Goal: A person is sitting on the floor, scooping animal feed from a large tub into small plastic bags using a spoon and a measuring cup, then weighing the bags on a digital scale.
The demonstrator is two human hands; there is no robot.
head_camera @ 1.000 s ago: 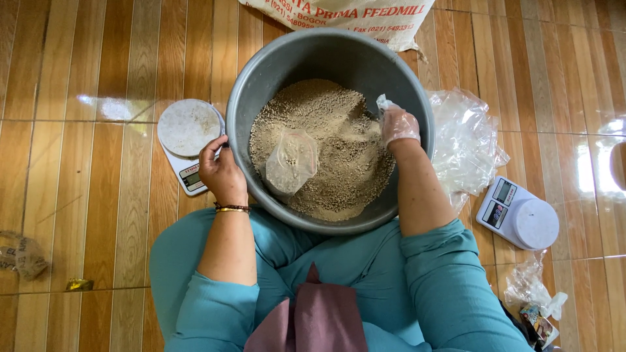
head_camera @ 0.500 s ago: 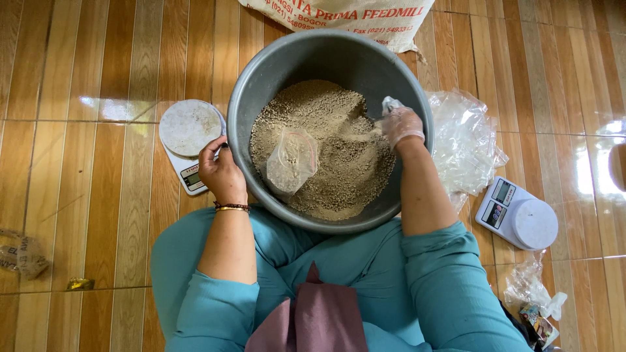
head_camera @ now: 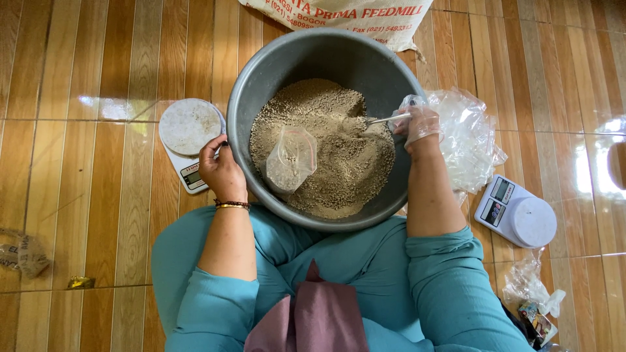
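Head view, looking straight down. We saw the right hand [head_camera: 420, 125], covered by a thin clear glove, closed around the handle of a metal spoon [head_camera: 386, 120] at the far right rim of the grey basin [head_camera: 242, 98]. The spoon's long axis ran nearly level from that hand toward the person's left, its bowl dug into the brown granular feed [head_camera: 339, 163] just beyond the fingers. The small clear bag [head_camera: 291, 158], partly filled, lay on the feed well to the left of the right hand and somewhat nearer the body, its mouth toward the basin's middle. The left hand [head_camera: 223, 171] was curled over the basin's near left rim, gripping it; it lay nearer the bag than the right hand. A white kitchen scale [head_camera: 189, 140] sat just outside the left hand, touching its knuckles or nearly so; we could not tell which.
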